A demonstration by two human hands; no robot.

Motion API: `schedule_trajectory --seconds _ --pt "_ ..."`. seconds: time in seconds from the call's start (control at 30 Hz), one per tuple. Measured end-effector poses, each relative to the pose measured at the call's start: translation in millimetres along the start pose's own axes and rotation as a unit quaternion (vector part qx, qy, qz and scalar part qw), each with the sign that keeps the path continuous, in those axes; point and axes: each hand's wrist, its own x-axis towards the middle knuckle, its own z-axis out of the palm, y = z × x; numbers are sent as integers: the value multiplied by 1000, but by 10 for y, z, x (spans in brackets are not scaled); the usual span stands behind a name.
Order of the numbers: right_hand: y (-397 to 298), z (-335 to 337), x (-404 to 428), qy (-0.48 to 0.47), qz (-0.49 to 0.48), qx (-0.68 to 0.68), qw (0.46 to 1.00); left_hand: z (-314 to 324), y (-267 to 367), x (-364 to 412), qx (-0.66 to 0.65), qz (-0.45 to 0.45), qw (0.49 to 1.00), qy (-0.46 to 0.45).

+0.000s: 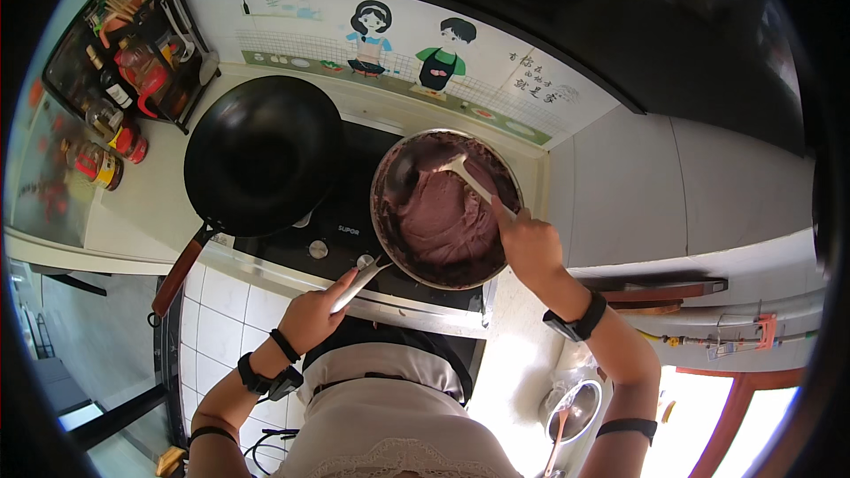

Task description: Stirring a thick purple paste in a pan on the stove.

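A round, deep pan (375,212) sits on the right of the black cooktop, holding a thick purplish-brown paste (441,209). Dark smears of paste coat its inner wall. My right hand (531,245) grips the pale handle of a spatula (475,182) at the pan's right rim. The spatula's head is over the upper left of the paste, partly blurred. At the pan's lower left, my left hand (315,318) is closed around a pale handle (358,287) whose forked end meets the rim.
A black wok (262,153) with a brown handle (180,272) stands on the cooktop's left, near the control knobs (319,249). Bottles (109,79) and a utensil rack (189,79) occupy the left corner. A metal bowl (581,405) lies at lower right. An illustrated backsplash (398,53) rises behind.
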Motion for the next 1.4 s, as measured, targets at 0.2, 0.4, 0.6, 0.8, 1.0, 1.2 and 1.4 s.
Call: schedule_trajectory --seconds 0.2,0.4,0.6,0.8,1.0,1.2,1.4 --pt "-147 26 -320 -124 40 14 991 -1 11 1 -5 -20 1000 -10" --pt "-218 -507 -720 -168 34 63 983 0 21 18 -2 4 1000 5" --pt "50 -919 -995 -85 89 69 990 0 23 10 14 4 1000 5" --pt "274 -780 -1091 -33 160 335 928 5 22 13 14 15 1000 15" --pt "282 -217 -860 -259 352 748 499 -12 30 23 10 17 1000 3" --pt "477 224 -1005 -355 373 708 484 -21 32 29 11 12 1000 -10" --pt "941 -363 -897 -342 292 594 667 -4 30 31 -1 12 1000 0"
